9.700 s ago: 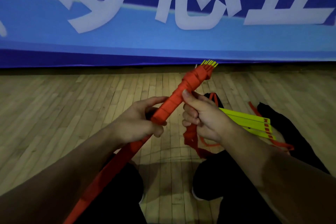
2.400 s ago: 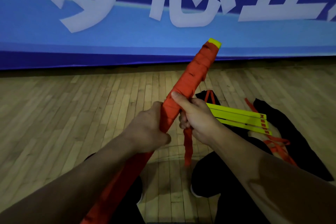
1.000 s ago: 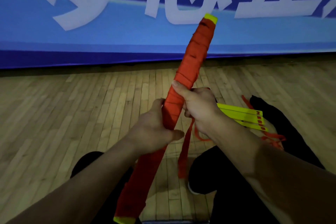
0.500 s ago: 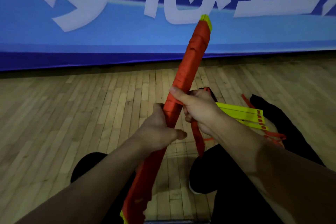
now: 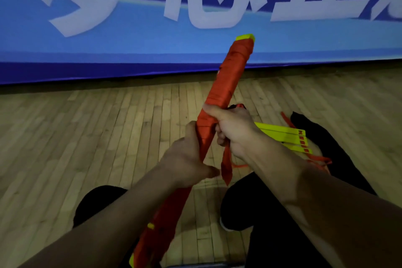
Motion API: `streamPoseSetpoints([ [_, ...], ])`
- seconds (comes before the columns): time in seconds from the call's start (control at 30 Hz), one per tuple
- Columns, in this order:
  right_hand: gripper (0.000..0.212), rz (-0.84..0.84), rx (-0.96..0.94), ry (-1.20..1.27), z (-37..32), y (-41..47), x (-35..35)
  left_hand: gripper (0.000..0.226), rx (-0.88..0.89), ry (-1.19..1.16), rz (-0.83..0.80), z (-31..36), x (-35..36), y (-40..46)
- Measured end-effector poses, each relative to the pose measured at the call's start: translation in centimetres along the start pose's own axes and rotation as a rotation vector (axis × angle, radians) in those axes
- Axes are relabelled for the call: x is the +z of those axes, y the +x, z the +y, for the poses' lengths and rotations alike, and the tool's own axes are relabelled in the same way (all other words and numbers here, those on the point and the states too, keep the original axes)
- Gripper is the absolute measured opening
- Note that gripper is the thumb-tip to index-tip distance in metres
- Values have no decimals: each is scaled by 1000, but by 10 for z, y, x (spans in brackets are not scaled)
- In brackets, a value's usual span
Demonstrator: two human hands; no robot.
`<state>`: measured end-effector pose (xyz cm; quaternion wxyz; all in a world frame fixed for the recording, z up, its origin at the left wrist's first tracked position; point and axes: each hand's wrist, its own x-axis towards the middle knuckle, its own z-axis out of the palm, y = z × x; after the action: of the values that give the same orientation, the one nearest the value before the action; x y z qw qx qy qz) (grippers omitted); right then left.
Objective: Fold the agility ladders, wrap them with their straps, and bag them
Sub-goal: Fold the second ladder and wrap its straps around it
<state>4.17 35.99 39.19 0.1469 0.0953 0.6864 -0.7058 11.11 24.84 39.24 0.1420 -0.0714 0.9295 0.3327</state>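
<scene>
left hand [image 5: 185,159], right hand [image 5: 233,135], gripping wrapped ladder [image 5: 226,85]

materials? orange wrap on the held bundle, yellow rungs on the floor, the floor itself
Orange strap: looks like woven fabric webbing, matte; it creases and its loose tail hangs limp.
Yellow rungs: likely rigid plastic, smooth with a slight sheen; flat, straight slats.
Floor: wood strip boards, satin finish; seams and grain visible.

Your two arms [image 5: 315,209] are bare, with no sleeves showing. You wear black trousers [image 5: 278,246] on both legs, dark and plain
</scene>
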Motion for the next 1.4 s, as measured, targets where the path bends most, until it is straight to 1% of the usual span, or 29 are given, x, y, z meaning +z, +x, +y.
streamPoseSetpoints([
  [0.03,32,-4,-31,-6,1,1,-1,94,7,32,54,-2,3,2],
  [0.07,34,-29,-80,-36,2,3,-3,82,-5,-39,70,-3,1,5],
  [0.1,37,-70,-133,-80,4,4,-7,68,-25,-206,13,-5,-5,6],
  [0.17,42,-168,-173,-96,8,4,-14,55,-74,-722,-235,-6,-17,4],
  [0.2,44,-225,-134,-20,10,3,-17,52,-87,-936,-371,-7,-20,-1],
  [0.23,47,-283,-90,86,12,2,-19,50,-86,-1032,-456,-8,-23,-6],
  [0.3,47,-327,-67,169,16,2,-19,48,-85,-947,-480,-11,-23,-9],
  [0.33,44,-299,-73,132,17,0,-16,47,-94,-844,-420,-12,-22,-8],
  [0.4,38,-199,-95,26,17,1,-10,50,-87,-576,-221,-13,-15,-4],
  [0.47,35,-127,-120,-29,14,2,-5,64,-31,-194,12,-11,-4,-2],
  [0.5,34,-125,-146,-44,13,3,-3,66,3,-133,91,-10,0,-2],
  [0.53,32,-136,-184,-80,12,4,-4,61,12,-228,93,-10,2,-1],
  [0.57,31,-159,-227,-129,11,6,-7,51,-2,-447,35,-8,-1,-1],
  [0.63,33,-252,-257,-158,10,8,-16,34,-71,-843,-170,-9,-10,-4],
  [0.67,40,-320,-218,-101,10,7,-20,33,-83,-963,-280,-11,-13,-7],
  [0.73,74,-422,-97,69,12,2,-21,40,-57,-1100,-442,-14,-15,-12],
  [0.77,83,-433,-77,121,14,1,-20,41,-39,-1104,-476,-14,-15,-13],
  [0.8,81,-417,-85,140,16,-1,-17,40,-33,-1072,-478,-14,-14,-13],
  [0.83,71,-376,-110,122,17,-2,-14,38,-41,-994,-437,-10,-14,-12],
  [0.87,55,-312,-129,84,17,-3,-12,38,-49,-875,-357,-8,-12,-10],
  [0.9,46,-239,-136,39,16,-2,-9,41,-55,-721,-260,-6,-9,-7],
  [0.97,42,-145,-141,-37,14,-1,-7,49,-21,-372,-68,-7,-1,0],
  [1.0,38,-135,-157,-73,12,-1,-6,49,-7,-280,4,-8,2,1],
  [1.03,35,-158,-183,-106,11,-2,-7,46,-4,-286,40,-9,2,2],
  [1.07,33,-199,-204,-114,10,-3,-8,42,0,-381,36,-11,-1,2],
  [1.17,39,-371,-141,76,13,-1,-17,23,-25,-822,-120,-6,-11,-3],
  [1.27,49,-524,-37,163,11,-1,-22,15,-41,-988,-215,-2,-14,-11],
  [1.33,43,-504,-60,69,9,-4,-20,14,-62,-992,-230,-3,-17,-9],
  [1.4,49,-356,-132,-25,8,-6,-14,28,-55,-873,-141,-5,-19,-6],
])
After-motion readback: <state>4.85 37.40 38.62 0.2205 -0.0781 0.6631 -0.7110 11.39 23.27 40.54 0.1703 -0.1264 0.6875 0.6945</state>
